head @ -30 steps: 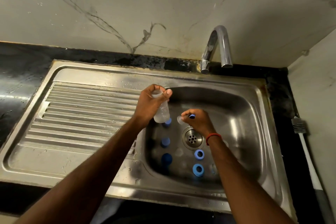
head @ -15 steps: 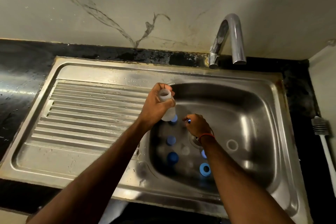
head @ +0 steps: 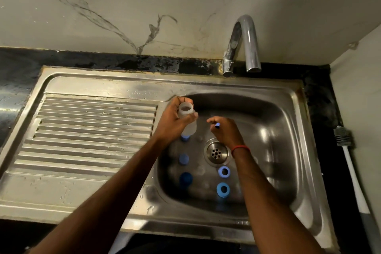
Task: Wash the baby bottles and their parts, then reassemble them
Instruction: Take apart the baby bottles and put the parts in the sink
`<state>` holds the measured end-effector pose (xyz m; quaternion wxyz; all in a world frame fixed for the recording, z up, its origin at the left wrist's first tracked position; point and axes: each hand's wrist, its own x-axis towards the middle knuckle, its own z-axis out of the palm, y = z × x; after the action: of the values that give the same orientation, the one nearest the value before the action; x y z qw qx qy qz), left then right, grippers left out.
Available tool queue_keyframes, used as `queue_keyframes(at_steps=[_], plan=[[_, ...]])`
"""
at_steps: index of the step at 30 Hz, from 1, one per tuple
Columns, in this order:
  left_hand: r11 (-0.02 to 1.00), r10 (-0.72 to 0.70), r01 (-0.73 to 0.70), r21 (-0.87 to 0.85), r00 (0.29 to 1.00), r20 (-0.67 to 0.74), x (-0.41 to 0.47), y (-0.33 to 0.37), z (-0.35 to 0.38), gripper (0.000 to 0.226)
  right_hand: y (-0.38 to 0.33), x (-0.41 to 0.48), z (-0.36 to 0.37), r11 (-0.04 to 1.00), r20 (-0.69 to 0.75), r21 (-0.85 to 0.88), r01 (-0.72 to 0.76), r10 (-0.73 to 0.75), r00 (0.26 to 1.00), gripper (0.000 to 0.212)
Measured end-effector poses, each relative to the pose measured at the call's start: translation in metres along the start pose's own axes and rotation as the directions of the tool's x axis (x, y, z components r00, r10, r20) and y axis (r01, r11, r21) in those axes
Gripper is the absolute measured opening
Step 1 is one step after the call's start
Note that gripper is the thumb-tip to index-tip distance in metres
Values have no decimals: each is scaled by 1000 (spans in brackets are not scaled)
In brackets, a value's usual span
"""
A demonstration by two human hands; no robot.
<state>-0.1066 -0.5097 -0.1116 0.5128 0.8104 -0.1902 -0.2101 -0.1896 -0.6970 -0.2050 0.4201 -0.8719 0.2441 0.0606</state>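
Note:
My left hand (head: 173, 125) grips a clear baby bottle (head: 186, 111) by its neck, open mouth up, over the left side of the sink basin (head: 274, 130). My right hand (head: 225, 132) hovers just right of it, fingers curled round a small blue part (head: 217, 125) that is mostly hidden. On the basin floor stand two blue rings (head: 224, 172) (head: 223, 189), blue caps (head: 184, 159) (head: 186, 179) and faint clear teats.
A chrome tap (head: 246, 45) rises at the back, spout over the basin, no water running. The ribbed draining board (head: 92, 130) lies to the left. A bottle brush (head: 346, 150) lies on the black counter at the right. The drain (head: 216, 152) sits mid-basin.
My left hand has turned the bottle more upright, so its open mouth shows. My right hand has lifted a little from the drain toward the bottle, still pinching the blue part.

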Motion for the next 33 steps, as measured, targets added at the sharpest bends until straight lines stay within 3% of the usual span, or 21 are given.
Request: queue_keyframes(at_steps=[5,9,16,20,28,33], plan=[[998,57,-58,37,998,14,0,8,21,39,-9,-10,-45,978,-8,201,57,-57,998,19],[994,96,-98,47,994,43,-1,14,31,40,0,-15,-64,964,45,255,-77,67,997,25],[994,100,-103,47,993,58,-1,16,32,42,59,-19,-62,985,78,-31,-168,170,982,50],[994,92,-95,52,994,54,1,13,28,44,75,-15,-47,965,70,-113,-237,245,967,45],[996,63,-67,64,996,69,4,8,32,43,107,0,-28,935,120,-348,-64,112,986,21],[989,94,-103,102,991,92,8,5,36,44,111,6,-33,923,116,-384,-18,67,991,44]])
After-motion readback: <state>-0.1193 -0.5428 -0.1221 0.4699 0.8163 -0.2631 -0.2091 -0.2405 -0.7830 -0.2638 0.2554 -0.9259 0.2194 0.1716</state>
